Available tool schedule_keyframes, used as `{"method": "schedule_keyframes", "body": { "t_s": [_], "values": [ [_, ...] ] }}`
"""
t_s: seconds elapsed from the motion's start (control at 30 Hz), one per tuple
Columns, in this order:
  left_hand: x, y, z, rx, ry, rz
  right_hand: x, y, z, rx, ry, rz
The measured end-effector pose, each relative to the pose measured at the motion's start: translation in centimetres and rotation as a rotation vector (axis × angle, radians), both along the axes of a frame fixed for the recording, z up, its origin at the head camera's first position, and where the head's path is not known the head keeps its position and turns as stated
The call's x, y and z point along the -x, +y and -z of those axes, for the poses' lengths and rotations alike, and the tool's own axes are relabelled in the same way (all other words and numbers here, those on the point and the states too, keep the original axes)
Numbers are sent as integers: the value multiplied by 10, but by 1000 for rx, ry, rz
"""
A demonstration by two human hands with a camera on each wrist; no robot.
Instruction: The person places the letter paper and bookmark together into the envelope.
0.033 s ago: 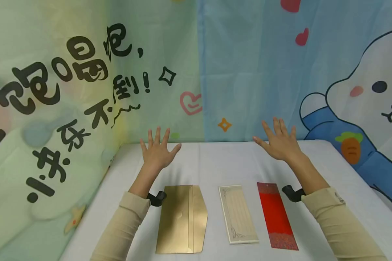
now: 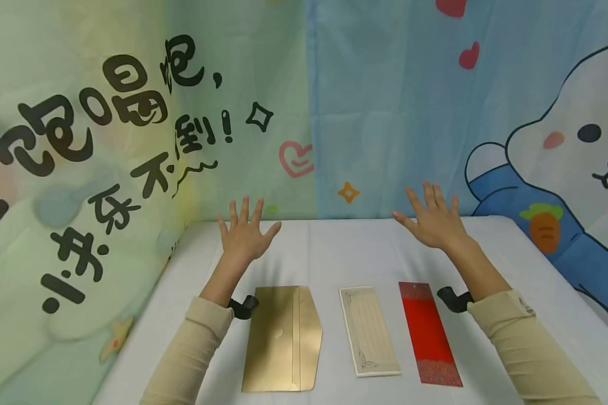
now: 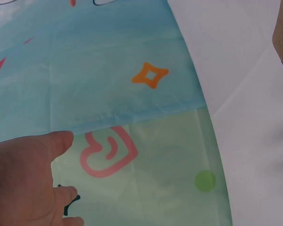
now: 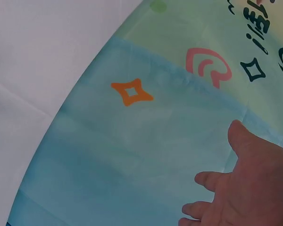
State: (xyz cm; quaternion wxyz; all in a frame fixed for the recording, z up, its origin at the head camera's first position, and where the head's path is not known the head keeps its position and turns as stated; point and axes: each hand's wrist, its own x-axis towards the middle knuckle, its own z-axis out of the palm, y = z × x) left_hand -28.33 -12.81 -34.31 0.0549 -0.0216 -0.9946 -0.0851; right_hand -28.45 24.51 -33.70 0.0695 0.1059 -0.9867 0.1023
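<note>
In the head view my left hand [image 2: 243, 239] is held out above the far part of the table, fingers straight and spread, holding nothing. My right hand [image 2: 436, 225] is raised likewise on the other side, its fingers spread too. Below the left wrist lies a gold envelope [image 2: 273, 340] with its flap unfolded to the right. A cream card [image 2: 371, 332] with a lined face and corner ornaments lies in the middle. To its right is a red strip [image 2: 428, 332] with patterned ends, nearest the right forearm. Neither hand touches any of the three.
A white cloth [image 2: 329, 253] covers the table. Printed curtains stand behind and on the left, with black characters [image 2: 132, 112] and a cartoon bear [image 2: 562, 140]. Black straps [image 2: 243, 308] sit on both wrists.
</note>
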Motion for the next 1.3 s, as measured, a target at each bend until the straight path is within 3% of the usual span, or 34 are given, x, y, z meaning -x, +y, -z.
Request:
{"method": "schedule_keyframes", "body": {
  "t_s": [0.13, 0.27, 0.47, 0.63, 0.8, 0.9, 1.13, 1.3],
  "values": [
    [-13, 1, 5, 2, 49, 0, -14, -11, 5, -4, 25, -17],
    [-44, 8, 17, -17, 127, -2, -45, -36, 18, 36, 67, -39],
    [-87, 23, 56, -80, 193, 16, -94, -84, 55, 208, 108, -80],
    [-109, 32, 93, -112, 193, 38, -122, -125, 96, 341, 89, -88],
    [-120, 34, 128, -85, 166, 52, -136, -158, 134, 455, 3, -112],
    [-119, 32, 143, -66, 144, 63, -138, -170, 148, 479, -50, -138],
    [-119, 26, 168, -55, 51, 79, -141, -180, 169, 439, -194, -244],
    [-123, 20, 181, -43, 16, 87, -146, -183, 179, 370, -194, -299]
  ]
}}
